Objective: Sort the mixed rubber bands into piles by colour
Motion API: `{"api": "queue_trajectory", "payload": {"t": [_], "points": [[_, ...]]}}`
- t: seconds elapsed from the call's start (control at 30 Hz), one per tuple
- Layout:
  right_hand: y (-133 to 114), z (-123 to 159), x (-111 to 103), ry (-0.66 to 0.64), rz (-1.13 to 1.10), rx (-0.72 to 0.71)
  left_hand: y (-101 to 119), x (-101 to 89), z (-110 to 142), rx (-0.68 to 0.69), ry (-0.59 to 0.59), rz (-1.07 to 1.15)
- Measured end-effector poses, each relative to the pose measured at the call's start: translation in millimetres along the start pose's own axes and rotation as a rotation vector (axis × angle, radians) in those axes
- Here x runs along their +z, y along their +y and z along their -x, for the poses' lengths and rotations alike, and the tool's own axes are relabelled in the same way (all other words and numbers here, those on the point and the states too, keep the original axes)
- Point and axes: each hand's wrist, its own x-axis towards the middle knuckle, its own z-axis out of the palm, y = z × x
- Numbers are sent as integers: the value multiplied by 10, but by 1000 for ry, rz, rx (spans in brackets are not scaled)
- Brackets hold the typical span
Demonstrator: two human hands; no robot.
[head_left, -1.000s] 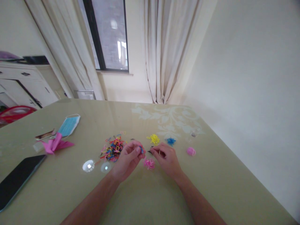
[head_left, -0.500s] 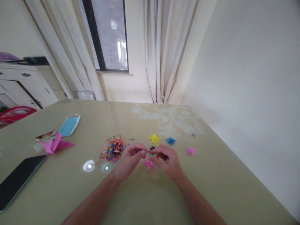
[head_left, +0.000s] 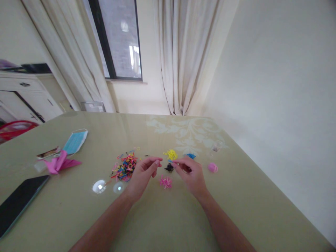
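My right hand (head_left: 191, 174) pinches a small blue rubber band (head_left: 170, 160) between thumb and forefinger. Across a narrow gap, my left hand (head_left: 142, 175) has its thumb and fingertips pressed together; anything between them is too small to make out. Under and between the hands lie a black pile of rubber bands (head_left: 169, 167) and a pink pile (head_left: 166, 182). A yellow pile (head_left: 172, 154) sits just beyond, and a blue pile (head_left: 190, 155) is partly hidden behind my right hand. Beside my left hand spreads a mixed-colour heap of rubber bands (head_left: 126, 166).
To the right are a pink ball-like object (head_left: 212, 168) and a small clear container (head_left: 216, 147). On the left lie a blue face mask (head_left: 75, 141), a pink folded-paper piece (head_left: 61, 163) and a dark phone or tablet (head_left: 22, 201). A wall borders the table's right side.
My hands have drawn slightly apart and up from the black pile, which shows more fully. A blue band is now visible in my right fingertips. The view has shifted a little.
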Motion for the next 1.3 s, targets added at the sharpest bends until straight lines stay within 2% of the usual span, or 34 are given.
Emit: {"api": "queue_trajectory", "payload": {"t": [0.07, 0.17, 0.27, 0.4, 0.6, 0.7, 0.77, 0.83, 0.9, 1.0, 1.07, 1.17, 1.3], "points": [[135, -71, -97, 107, 88, 110, -40, -95, -65, 61, 83, -315], [352, -164, -274, 201, 228, 266, -102, -255, -126, 189, 142, -834], [517, -198, -404, 240, 424, 341, -141, -360, -138, 186, 137, -1168], [628, -163, -435, 228, 629, 340, -137, -389, -143, 129, 73, -1317], [696, -119, -394, 207, 749, 326, -106, -396, -153, 104, 75, -1312], [699, -132, -411, 216, 699, 324, -107, -383, -153, 173, 139, -1211], [677, -151, -425, 230, 636, 331, -102, -348, -160, 230, 193, -1011], [630, -168, -427, 239, 555, 314, -86, -291, -166, 226, 222, -727], [558, -176, -408, 237, 469, 269, -56, -220, -160, 159, 206, -394], [420, -166, -345, 222, 364, 192, 5, -114, -111, 24, 116, 112], [326, -147, -292, 213, 311, 156, 45, -56, -62, -45, 45, 343], [195, -108, -203, 183, 236, 125, 91, 10, 10, -102, -28, 468], [30, -39, -74, 86, 137, 88, 102, 65, 71, -121, -55, 416]]}}
